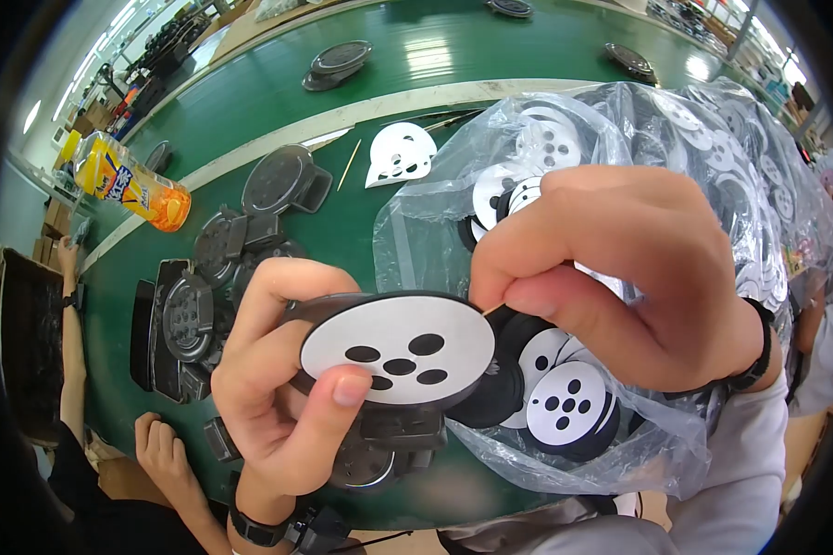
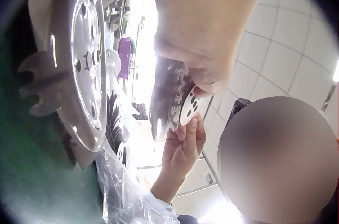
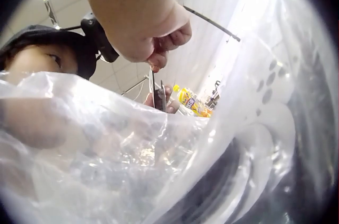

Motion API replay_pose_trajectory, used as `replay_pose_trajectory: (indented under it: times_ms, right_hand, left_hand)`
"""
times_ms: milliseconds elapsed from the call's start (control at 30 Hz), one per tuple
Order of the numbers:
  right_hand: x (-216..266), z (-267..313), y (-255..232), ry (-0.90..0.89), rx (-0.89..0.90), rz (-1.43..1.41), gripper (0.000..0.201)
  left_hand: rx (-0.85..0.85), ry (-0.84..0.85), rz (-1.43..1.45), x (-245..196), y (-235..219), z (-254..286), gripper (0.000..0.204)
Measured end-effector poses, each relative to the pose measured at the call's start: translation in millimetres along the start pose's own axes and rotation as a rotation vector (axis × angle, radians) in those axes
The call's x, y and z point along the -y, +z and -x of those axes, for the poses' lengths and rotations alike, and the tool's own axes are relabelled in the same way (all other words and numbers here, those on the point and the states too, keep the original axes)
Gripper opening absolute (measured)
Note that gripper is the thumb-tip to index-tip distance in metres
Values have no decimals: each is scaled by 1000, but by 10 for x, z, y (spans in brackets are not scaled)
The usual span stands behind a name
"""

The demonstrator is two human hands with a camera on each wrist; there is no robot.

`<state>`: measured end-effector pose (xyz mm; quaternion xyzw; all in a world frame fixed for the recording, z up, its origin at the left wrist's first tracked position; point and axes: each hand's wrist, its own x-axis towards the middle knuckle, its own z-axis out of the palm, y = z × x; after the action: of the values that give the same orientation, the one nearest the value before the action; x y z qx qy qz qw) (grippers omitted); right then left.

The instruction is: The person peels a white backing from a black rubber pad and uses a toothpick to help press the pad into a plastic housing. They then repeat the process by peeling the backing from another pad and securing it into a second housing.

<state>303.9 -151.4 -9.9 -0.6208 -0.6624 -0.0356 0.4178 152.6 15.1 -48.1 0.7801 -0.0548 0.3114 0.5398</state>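
Observation:
The left hand [image 1: 282, 388] grips a round dark part, its thumb on the white disc [image 1: 407, 338] with several black holes that lies on the part's face. In the head view the right hand [image 1: 620, 268] pinches a thin wooden stick [image 1: 493, 310] between thumb and forefinger, its tip at the disc's right edge. The left wrist view shows the dark part [image 2: 168, 94] and the disc [image 2: 189, 106] between the left hand [image 2: 198, 38] and the right hand [image 2: 183, 152]. In the right wrist view, the right hand [image 3: 143, 28] is above the part, seen edge-on.
A clear plastic bag [image 1: 407, 231] of white and black discs lies at the right. Dark round parts [image 1: 278, 180] are piled at the left, near a yellow-capped bottle [image 1: 130, 180]. Another stick [image 1: 349, 165] and a bent white disc [image 1: 402, 153] lie behind. Another person's hand [image 1: 167, 453] rests at lower left.

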Motion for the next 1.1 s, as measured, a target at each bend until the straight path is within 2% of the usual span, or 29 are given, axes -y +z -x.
replay_pose_trajectory:
  times_ms: [33,100,233,300,500,633,933,1000,1100]
  right_hand:
    - [23,3,-15,2,-1,0,7]
    - [71,15,-58,6,77,212,9]
    - [15,39,8,-38,20,169,10]
    - [23,39,46,-12,-45,48,10]
    - [43,52,8,-48,29,128,8]
    - [47,44,24,-34,-4,85,10]
    - [63,47,-31,95,94,77,10]
    - [72,38,-53,264,151,-212,10]
    - [26,55,-14,202,118,-161,10]
  left_hand:
    - [1,-1,0,3,-5,-3,18]
    - [32,48,-59,11,-12,-4,19]
    - [22,58,-111,-8,14,1,18]
    - [-30,30,-116,-1,33,12,17]
    - [-43,72,-157,44,43,43,15]
    - [-38,84,-194,44,44,51,15]
    - [-7,83,-249,15,53,34,17]
    - [-2,112,-290,13,47,29,17]
    - [-23,94,-247,18,71,48,17]
